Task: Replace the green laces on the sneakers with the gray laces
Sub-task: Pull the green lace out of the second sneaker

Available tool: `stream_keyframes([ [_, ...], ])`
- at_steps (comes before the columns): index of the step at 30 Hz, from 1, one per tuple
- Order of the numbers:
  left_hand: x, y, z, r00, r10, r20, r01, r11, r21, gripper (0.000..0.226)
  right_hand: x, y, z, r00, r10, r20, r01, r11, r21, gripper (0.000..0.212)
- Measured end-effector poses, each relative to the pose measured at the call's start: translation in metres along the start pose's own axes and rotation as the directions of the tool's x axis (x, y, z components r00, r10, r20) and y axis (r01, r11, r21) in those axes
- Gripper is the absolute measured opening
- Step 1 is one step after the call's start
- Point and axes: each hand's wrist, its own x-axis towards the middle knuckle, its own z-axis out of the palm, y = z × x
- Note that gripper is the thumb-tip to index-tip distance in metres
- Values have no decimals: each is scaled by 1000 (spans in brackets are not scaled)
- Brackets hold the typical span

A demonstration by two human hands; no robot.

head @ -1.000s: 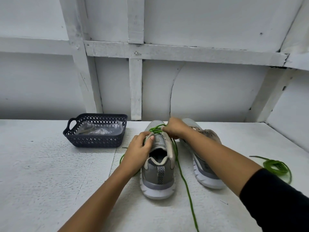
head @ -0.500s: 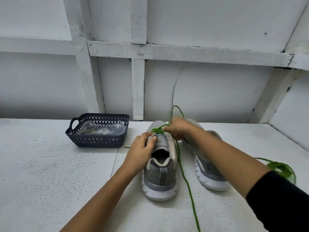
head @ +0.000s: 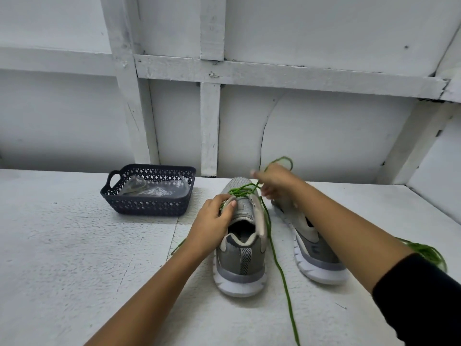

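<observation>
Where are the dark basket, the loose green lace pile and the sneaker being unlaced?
dark basket (head: pixel 149 207), head view, front lattice wall.
loose green lace pile (head: pixel 427 252), head view, coiled strands beside the sleeve.
sneaker being unlaced (head: pixel 232 255), head view, gray heel.

A white table (head: pixel 62 245) with a rough, pebbled surface fills the lower half of the view, a thin seam (head: pixel 174 236) running across it toward seven o'clock. At about nine o'clock from the middle sits a dark blue plastic basket (head: pixel 149 208) with lattice sides and a loop handle on its nine o'clock end. A crumpled clear plastic bag (head: pixel 154 188) lies inside it; its contents cannot be made out. From twelve o'clock down to the table's far edge stands a white painted wall (head: pixel 324 136), crossed by a horizontal wooden batten (head: pixel 274 73) and an upright post (head: pixel 209 131). A curved crack (head: pixel 264 131) marks the wall at one o'clock.
</observation>
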Motion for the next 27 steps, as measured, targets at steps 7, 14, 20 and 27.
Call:
stream_keyframes([
  [7,-1,2,-1,1000,-3,4,3,1000,0,25,6,-11,-7,995,-23,-99,37,988,149,31],
  [14,-1,2,-1,1000,0,10,0,1000,-10,24,0,-27,-38,968,-24,-251,103,946,307,32],
  [20,-2,2,-1,1000,-8,13,8,1000,0,28,2,13,13,998,27,58,-22,997,-74,32],
  [27,-1,1,0,1000,-13,18,13,1000,-1,33,5,9,20,993,-8,-121,7,1000,-6,27],
])
